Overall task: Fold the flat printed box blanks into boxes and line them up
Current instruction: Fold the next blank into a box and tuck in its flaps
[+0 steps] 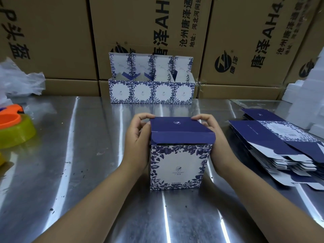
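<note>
A blue-and-white floral box stands upright on the metal table in the middle. Its dark blue lid lies folded over the top, with the tuck flap hanging outside above the front face. My left hand holds the box's left side, fingertips curled onto the lid's far left corner. My right hand holds the right side the same way. A row of several folded boxes with open lids stands at the back. A stack of flat blanks lies at the right.
Large brown cartons form a wall behind the table. An orange and yellow tape dispenser sits at the left edge, with crumpled clear plastic behind it. White foam blocks stand at the far right.
</note>
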